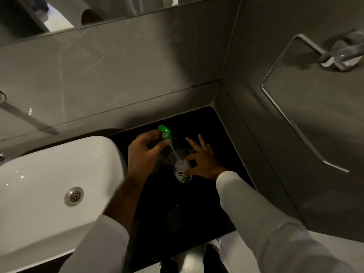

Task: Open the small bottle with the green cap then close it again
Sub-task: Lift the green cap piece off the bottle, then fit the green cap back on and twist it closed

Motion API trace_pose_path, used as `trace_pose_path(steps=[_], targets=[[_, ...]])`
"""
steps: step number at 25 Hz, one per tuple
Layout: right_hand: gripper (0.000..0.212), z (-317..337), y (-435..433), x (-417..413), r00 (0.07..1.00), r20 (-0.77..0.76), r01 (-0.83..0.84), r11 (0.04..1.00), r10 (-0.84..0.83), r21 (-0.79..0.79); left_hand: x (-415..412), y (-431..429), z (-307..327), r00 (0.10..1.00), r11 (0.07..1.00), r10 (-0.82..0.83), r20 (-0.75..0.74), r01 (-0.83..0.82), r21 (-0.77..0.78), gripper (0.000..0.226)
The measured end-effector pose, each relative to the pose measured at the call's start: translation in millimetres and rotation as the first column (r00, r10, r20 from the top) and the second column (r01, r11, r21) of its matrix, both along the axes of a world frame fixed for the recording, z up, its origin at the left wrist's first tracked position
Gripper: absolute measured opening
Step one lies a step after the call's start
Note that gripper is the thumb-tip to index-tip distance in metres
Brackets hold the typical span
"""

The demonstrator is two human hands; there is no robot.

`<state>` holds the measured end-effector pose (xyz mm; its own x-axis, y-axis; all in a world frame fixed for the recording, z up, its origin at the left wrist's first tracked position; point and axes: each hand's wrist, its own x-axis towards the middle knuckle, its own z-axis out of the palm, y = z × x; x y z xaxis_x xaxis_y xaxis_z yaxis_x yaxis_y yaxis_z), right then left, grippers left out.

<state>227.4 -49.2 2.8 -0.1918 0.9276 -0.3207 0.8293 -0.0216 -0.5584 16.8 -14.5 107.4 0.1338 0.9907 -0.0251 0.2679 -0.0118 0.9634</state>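
A small clear bottle [182, 173] with a green and white label stands on the dark counter [177, 209]. My right hand [202, 160] pinches its neck between thumb and forefinger, the other fingers spread. My left hand [144, 152] holds the green cap [165, 133] lifted up and to the left of the bottle. A thin clear dip tube [175, 152] runs from the cap down into the bottle's mouth. The bottle's mouth is uncovered.
A white basin [49, 184] with a metal drain [73, 196] lies just left of my left arm. Grey tiled walls close the back and the right side. A chrome towel ring [295, 119] hangs on the right wall. A mirror [78, 12] runs above.
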Motion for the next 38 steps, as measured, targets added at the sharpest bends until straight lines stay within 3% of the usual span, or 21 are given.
trace_pose_path(steps=[5, 10, 13, 17, 19, 24, 27, 29, 33, 35, 38], targets=[[0.04, -2, 0, 1, 0.999, -0.034, 0.004, 1.0, -0.004, -0.003, 7, -5, -22, 0.996, 1.0, -0.013, -0.094, 0.01, -0.025, 0.036], [0.041, -11, 1, 1, 0.998, -0.059, 0.015, 1.0, -0.015, -0.004, 7, -19, -54, 0.955, 0.967, -0.224, -0.196, 0.192, -0.167, 0.043], [0.045, -14, 2, 1, 0.998, -0.061, 0.028, 1.0, -0.029, -0.006, 9, -26, -62, 0.937, 0.938, -0.304, -0.173, 0.263, -0.225, 0.038], [0.06, -18, 2, 1, 0.997, -0.062, 0.044, 0.999, -0.045, -0.019, 16, -27, -66, 0.95, 0.964, -0.25, -0.186, 0.227, -0.138, 0.027], [0.061, -22, 2, 0, 0.997, -0.058, 0.049, 0.998, -0.051, -0.035, 19, -24, -66, 0.958, 0.975, -0.192, -0.213, 0.163, -0.15, 0.037], [0.051, -12, 0, 8, 0.999, -0.034, 0.023, 1.0, -0.023, -0.011, 14, -22, -67, 0.947, 0.904, -0.319, 0.03, 0.313, -0.292, 0.074], [0.057, -24, -1, 2, 0.996, -0.047, 0.069, 0.997, -0.07, -0.033, 19, -27, -67, 0.974, 0.924, -0.225, -0.03, 0.204, -0.324, 0.086], [0.063, -29, 2, 0, 0.994, -0.057, 0.094, 0.995, -0.097, -0.043, 21, -30, -71, 0.981, 0.947, -0.167, -0.095, 0.132, -0.293, 0.078], [0.064, -21, 3, 3, 0.999, -0.01, 0.037, 0.999, -0.037, -0.019, 18, -35, -79, 0.977, 0.932, -0.214, 0.024, 0.211, -0.295, 0.08], [0.069, -26, 3, -1, 0.997, -0.016, 0.072, 0.996, -0.073, -0.053, 20, -36, -75, 0.988, 0.951, -0.143, -0.055, 0.122, -0.283, 0.08], [0.068, -28, 3, -1, 0.993, -0.05, 0.107, 0.993, -0.11, -0.057, 20, -34, -76, 0.987, 0.974, -0.052, -0.155, 0.015, -0.227, 0.061]])
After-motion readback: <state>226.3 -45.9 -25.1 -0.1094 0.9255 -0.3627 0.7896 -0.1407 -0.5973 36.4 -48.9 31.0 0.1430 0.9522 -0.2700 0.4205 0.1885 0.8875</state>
